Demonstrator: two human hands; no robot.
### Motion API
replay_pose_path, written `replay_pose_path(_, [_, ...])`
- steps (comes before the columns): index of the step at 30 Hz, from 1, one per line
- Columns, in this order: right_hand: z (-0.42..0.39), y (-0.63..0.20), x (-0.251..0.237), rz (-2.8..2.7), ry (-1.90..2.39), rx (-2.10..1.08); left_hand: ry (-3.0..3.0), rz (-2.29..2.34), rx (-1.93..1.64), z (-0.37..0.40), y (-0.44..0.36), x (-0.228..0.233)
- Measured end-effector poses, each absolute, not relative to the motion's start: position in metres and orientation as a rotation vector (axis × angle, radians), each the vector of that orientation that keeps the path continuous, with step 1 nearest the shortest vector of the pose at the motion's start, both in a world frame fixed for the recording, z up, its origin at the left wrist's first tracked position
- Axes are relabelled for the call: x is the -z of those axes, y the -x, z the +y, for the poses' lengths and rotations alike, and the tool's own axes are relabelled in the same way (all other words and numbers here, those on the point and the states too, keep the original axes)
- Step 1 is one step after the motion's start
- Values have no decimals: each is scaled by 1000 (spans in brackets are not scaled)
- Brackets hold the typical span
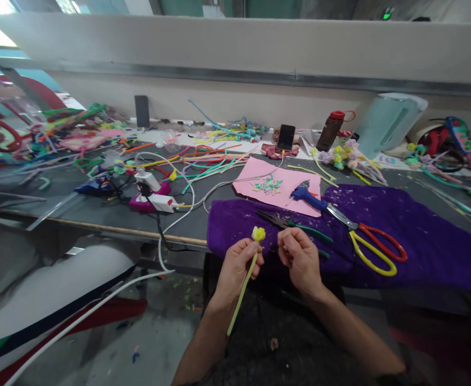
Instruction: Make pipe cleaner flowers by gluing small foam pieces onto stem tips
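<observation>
While scissors (374,244) lie near, hands hold a flower stem (243,287).

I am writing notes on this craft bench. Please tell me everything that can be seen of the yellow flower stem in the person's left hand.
The flower stem is a thin, light green, fuzzy-looking rod, like a pipe cleaner, with a small yellow curled bud at its top. The left hand pinches it just under the bud, so it slants down and to the left, its lower end hanging free. The right hand is close beside the bud; whether it touches is unclear. It is held in front of the purple cloth.
</observation>
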State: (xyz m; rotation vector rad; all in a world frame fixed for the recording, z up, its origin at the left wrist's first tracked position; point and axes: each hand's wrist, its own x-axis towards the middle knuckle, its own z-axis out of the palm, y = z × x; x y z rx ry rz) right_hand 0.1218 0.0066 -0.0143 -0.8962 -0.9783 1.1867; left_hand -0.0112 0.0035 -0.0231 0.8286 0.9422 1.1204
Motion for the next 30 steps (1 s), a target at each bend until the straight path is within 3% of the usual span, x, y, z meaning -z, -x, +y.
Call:
replay_pose_path(17, [-6,-146,12,-1111,951,-1289,-783,837,-932,-7,12,22])
replay_pose_path(30, [-13,-161,2,-1435,992,-1064,-1033,956,-996,-12,13,28])
